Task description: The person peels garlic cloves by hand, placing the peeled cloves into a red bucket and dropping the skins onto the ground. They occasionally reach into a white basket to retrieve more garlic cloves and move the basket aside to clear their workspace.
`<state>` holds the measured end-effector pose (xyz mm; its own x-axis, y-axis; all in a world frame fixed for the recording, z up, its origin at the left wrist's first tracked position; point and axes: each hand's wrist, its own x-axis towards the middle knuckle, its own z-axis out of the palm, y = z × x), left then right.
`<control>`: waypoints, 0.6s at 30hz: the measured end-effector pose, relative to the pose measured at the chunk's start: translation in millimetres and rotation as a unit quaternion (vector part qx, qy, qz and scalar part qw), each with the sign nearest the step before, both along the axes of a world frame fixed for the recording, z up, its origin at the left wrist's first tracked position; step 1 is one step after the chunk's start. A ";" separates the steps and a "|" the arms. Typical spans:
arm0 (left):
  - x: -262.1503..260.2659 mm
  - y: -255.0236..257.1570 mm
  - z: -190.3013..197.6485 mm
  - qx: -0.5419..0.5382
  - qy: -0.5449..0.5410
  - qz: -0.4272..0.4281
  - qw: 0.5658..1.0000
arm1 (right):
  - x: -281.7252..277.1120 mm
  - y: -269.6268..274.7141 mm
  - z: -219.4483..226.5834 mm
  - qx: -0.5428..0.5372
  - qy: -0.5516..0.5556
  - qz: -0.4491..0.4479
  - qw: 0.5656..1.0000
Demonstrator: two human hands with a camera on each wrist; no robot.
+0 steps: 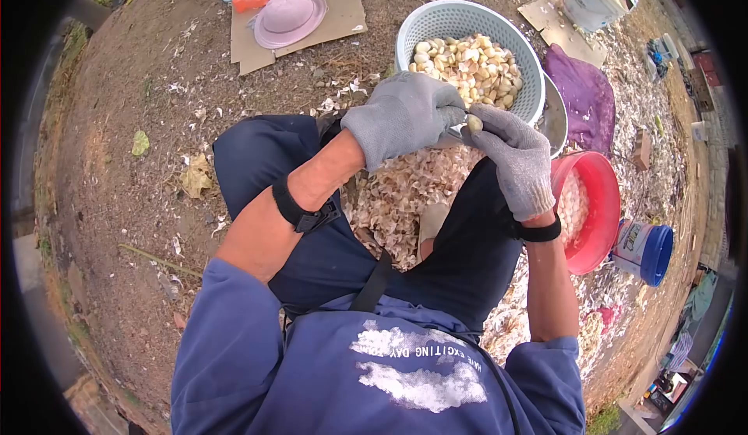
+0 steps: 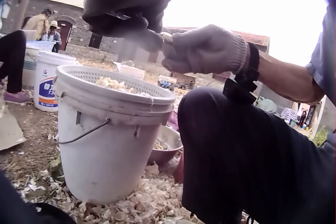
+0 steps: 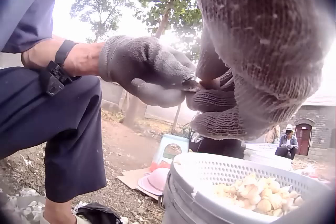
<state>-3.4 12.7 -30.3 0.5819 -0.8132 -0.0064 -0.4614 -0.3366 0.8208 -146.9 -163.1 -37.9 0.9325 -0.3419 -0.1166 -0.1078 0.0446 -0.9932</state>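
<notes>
My left hand (image 1: 409,116), in a grey glove, curls its fingers round a small thin metal blade (image 3: 192,84); most of it is hidden by the glove. My gloved right hand (image 1: 514,151) pinches a pale peeled-looking clove (image 1: 474,123) between thumb and fingers. The fingertips of both hands meet above the near rim of a perforated basket (image 1: 403,44) heaped with cloves (image 1: 475,69). In the left wrist view the basket (image 2: 71,77) sits on a white bucket (image 2: 102,150), and the right hand (image 2: 205,49) faces the darker left hand (image 2: 128,3).
Papery skins (image 1: 405,201) cover the ground between the legs. At the right are a metal bowl (image 1: 555,116), a red tub (image 1: 608,217), a blue-rimmed bucket (image 1: 643,252) and a purple cloth (image 1: 580,96). A pink hat (image 1: 290,18) lies on cardboard (image 1: 343,14). People sit farther off.
</notes>
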 end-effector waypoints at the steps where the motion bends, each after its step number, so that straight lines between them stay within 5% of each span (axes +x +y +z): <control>1: -1.3 -0.1 3.1 0.014 -0.019 0.001 1.000 | 0.0 0.7 0.5 0.001 0.001 0.001 1.000; 4: -2.9 1.4 1.5 0.022 -0.079 0.000 0.997 | 1.4 1.1 3.6 0.005 0.025 -0.011 1.000; 12: -10.6 0.2 -0.8 -0.004 -0.190 -0.010 0.982 | 2.1 -5.3 10.0 0.216 0.053 0.009 0.975; 18: -15.6 0.7 -7.5 0.006 -0.284 -0.058 0.957 | 0.0 -8.9 2.6 0.227 0.044 -0.011 0.973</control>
<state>-19.0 13.4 -37.7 0.4000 -0.8743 0.2750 -0.8672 -0.2639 0.4223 -146.9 -172.0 -35.3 0.9050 -0.2565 -0.3394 -0.1858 0.4794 -0.8577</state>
